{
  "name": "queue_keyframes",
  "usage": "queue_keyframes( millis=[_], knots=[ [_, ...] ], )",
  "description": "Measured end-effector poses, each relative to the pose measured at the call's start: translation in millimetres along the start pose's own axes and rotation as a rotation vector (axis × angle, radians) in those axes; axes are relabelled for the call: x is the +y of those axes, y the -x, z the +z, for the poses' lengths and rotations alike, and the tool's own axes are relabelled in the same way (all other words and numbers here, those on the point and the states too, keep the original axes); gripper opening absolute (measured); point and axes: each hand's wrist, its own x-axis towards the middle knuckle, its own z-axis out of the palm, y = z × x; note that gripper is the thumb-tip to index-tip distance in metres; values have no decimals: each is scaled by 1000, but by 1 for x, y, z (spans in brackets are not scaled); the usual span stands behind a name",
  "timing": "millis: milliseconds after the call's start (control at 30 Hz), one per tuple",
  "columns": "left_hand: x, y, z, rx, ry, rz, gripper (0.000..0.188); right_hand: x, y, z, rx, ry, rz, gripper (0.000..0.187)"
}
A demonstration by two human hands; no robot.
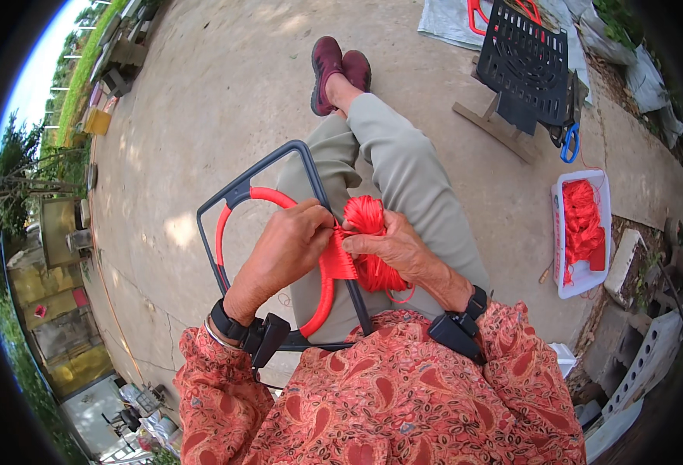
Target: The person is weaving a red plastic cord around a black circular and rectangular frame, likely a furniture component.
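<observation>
A dark grey rectangular frame (203,225) with a curved inner ring (324,298) wrapped in red cord lies across my lap. From the ring's right side a flat woven red band (341,260) reaches toward the frame's right bar. My left hand (299,236) is closed, its fingertips pinching the band's upper edge; the exact strand is hidden. Close beside it, my right hand (396,248) is closed on a bundle of red cord (366,213), thumb toward the band. Loose loops of the bundle hang below that hand onto my lap.
On the concrete at right stands a white plastic basket (565,271) of red cord. Farther off are a black slotted chair seat (524,62), blue-handled scissors (570,143) on its edge, and a small wooden stand (496,132). Concrete blocks (627,260) line the right side.
</observation>
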Motion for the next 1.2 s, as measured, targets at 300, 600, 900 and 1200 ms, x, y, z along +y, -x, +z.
queue_keyframes(
  millis=[300, 600, 900, 1200],
  knots=[
    [-6, 0, -1, -46, 28, -38, 7, 0, -1, 1, 20, -107, -19, 19],
    [-8, 21, 16, 170, 221, -144, 10, 4, -11, 6, 132, -248, 11, 18],
    [-21, 58, 44, 561, 1179, -552, 34, 4, -8, 15, 95, -217, -26, 20],
    [-9, 64, 42, 284, 1825, -460, 50, -16, -1, 34, 67, -79, 16, 21]
  ],
)
